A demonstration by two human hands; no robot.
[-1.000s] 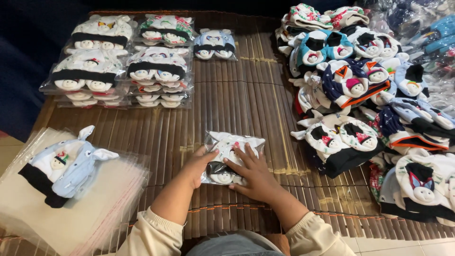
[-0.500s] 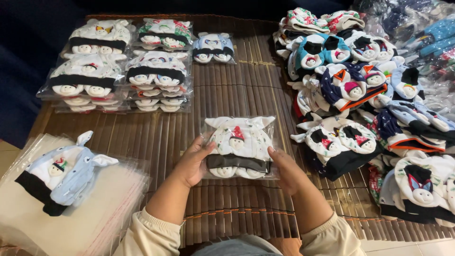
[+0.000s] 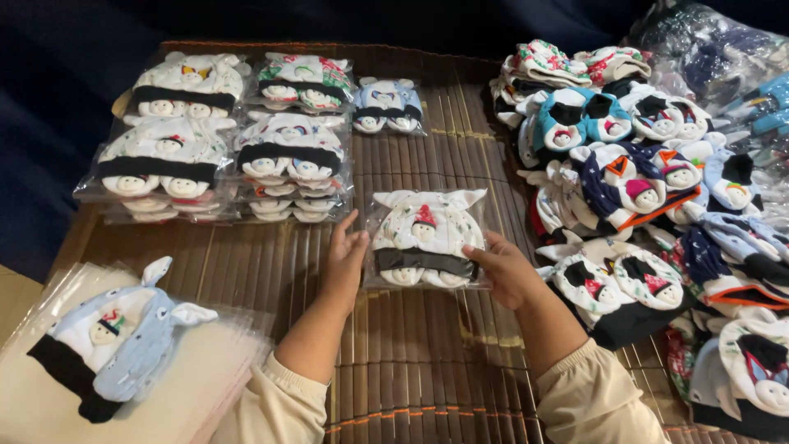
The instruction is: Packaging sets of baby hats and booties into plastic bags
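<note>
A white baby hat with a small doll face and a black band, sealed in a clear plastic bag point(image 3: 425, 238), is held over the brown bamboo mat point(image 3: 427, 362). My left hand point(image 3: 345, 259) presses flat against the bag's left edge. My right hand point(image 3: 505, 267) grips its lower right corner. The bag is held between both hands, face up.
Stacks of bagged hats point(image 3: 234, 144) lie at the mat's far left, with one smaller bagged blue hat point(image 3: 388, 105) beside them. A heap of loose hats point(image 3: 657, 205) fills the right side. A light blue hat point(image 3: 115, 337) rests on a pile of clear bags point(image 3: 205, 395) at the near left.
The bagged hat went from lying pressed flat under both hands near me to being held by its sides, moved further out over the mat.
</note>
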